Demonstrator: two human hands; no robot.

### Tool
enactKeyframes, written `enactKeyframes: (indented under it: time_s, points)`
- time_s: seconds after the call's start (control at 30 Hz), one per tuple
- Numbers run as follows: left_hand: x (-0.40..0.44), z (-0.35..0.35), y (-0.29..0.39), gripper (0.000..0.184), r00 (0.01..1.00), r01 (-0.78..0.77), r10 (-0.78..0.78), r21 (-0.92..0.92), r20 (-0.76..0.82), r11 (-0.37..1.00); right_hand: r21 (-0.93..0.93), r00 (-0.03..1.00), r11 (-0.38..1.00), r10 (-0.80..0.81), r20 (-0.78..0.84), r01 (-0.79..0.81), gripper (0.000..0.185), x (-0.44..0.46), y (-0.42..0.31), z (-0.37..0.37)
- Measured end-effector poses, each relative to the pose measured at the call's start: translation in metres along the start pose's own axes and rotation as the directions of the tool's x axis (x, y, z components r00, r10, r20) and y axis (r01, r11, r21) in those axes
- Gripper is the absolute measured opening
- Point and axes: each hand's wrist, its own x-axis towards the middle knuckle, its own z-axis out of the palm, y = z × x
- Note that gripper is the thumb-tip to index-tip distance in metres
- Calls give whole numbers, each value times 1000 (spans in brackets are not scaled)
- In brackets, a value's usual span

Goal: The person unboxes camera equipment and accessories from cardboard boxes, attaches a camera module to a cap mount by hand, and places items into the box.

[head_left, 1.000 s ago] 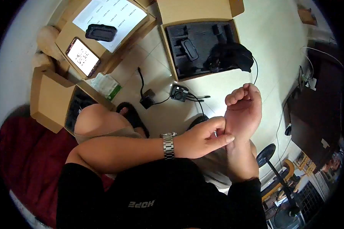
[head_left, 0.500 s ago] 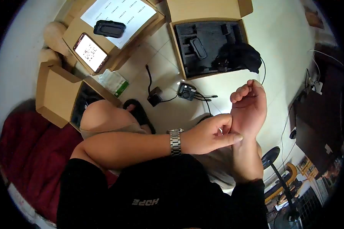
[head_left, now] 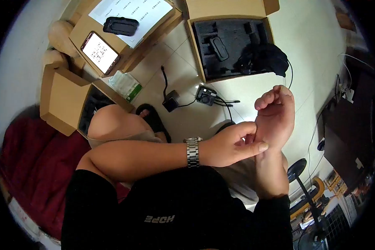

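My left hand (head_left: 229, 146) is closed around my right wrist (head_left: 268, 156), its thumb lying across the inner side. A silver metal-band watch (head_left: 192, 152) sits on my left wrist. My right hand (head_left: 277, 118) is raised palm toward me, fingers loosely curled, with nothing in it. Beyond the hands, a small black device (head_left: 206, 96) with cables lies on the tiled floor, joined by a cable to a black block (head_left: 170, 101).
An open cardboard box (head_left: 233, 77) with dark foam holds a black item (head_left: 264, 58). On another box (head_left: 133, 60) lie a phone (head_left: 100, 54), printed paper (head_left: 152, 21) and a black case (head_left: 121, 26). A smaller open box (head_left: 62, 100) stands at left, near a plastic packet (head_left: 125, 85).
The view has shifted slightly, so floor things and boxes appear a little higher and farther right. My left hand keeps its hold on my right wrist.
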Motion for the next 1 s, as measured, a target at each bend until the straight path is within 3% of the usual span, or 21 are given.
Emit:
enactKeyframes:
  time_s: [0.1, 0.2, 0.23, 0.3, 0.33, 0.37, 0.43, 0.47, 0.5, 0.53, 0.57, 0.63, 0.73, 0.8, 0.83, 0.9, 0.93, 0.97, 1.0]
  points:
    - [1, 1, -3, 29, 1000, 19, -19, -19, 25, 1000, 57, 999, 997, 44, -12, -43, 25, 3, -1, -5]
    - [1, 3, -3, 28, 999, 14, -12, -54, 30, 998, 61, 996, 996, 56, 74, -60, 28, 5, 4, -15]
    - [1, 4, -2, 29, 1000, -17, 18, -66, 19, 998, -135, 996, 990, -39, 84, 50, 23, 6, 6, -16]
    - [-4, 3, 4, 25, 997, -78, 78, -27, 9, 997, -324, 985, 932, -138, 105, 165, 19, 4, 1, -9]
    - [-7, 3, 4, 24, 994, -110, 110, -5, 24, 994, 127, 971, 967, 207, 115, -221, 19, -2, -10, 5]
    - [-9, 4, 4, 22, 989, -144, 143, 16, 38, 989, 203, 951, 931, 282, 128, -304, 20, 2, -16, 6]
    - [1, 12, -10, 17, 998, 40, -30, -206, 54, 978, -110, 993, 993, 53, 105, -42, 20, 6, -11, -13]
    - [4, 16, 3, 16, 996, 77, -67, -167, 61, 983, -169, 995, 985, -15, 94, 30, 21, 4, -7, -19]
    - [-3, 14, 13, 16, 992, 119, -111, -128, 64, 985, -127, 997, 991, -30, 73, 40, 20, 4, 7, -19]
    - [-8, 6, 3, 19, 994, 106, -105, -20, 37, 994, 25, 996, 999, 44, 80, -46, 22, 2, 10, -15]
    - [-10, -4, -8, 23, 996, 83, -84, 88, 5, 993, 60, 994, 994, 91, 56, -95, 17, 6, 8, -9]
    - [-2, -20, -3, 16, 994, 107, -107, 94, -3, 990, 240, 975, 945, 222, 33, -223, 15, 19, 9, 5]
    - [10, -30, 3, 13, 998, 42, -43, 11, 37, 999, 312, 982, 932, 191, 17, -186, 14, 33, 1, 7]
    - [19, -31, 8, 12, 993, 113, -112, 19, -49, 993, 360, 987, 920, 160, 6, -152, 14, 39, -14, 7]
    - [17, -27, 12, 12, 995, 95, -94, 52, -22, 994, 364, 987, 926, 135, -84, -96, 14, 35, -6, 10]
    - [21, -7, 31, 13, 966, 235, -217, 132, -138, 963, 410, 964, 912, 130, -233, -24, 15, 42, -9, 2]
    - [23, -49, -6, 24, 981, 192, -187, 338, -47, 922, 447, 946, 895, 142, -293, 5, 14, 45, -24, -11]
    - [27, -36, -2, 24, 980, 197, -190, 338, -52, 920, 372, 895, 928, 156, -418, 12, 16, 47, -23, -34]
    - [9, -28, 11, 29, 927, 359, -361, 503, -99, 786, 287, 832, 958, 173, -527, -18, 23, 47, -29, -58]
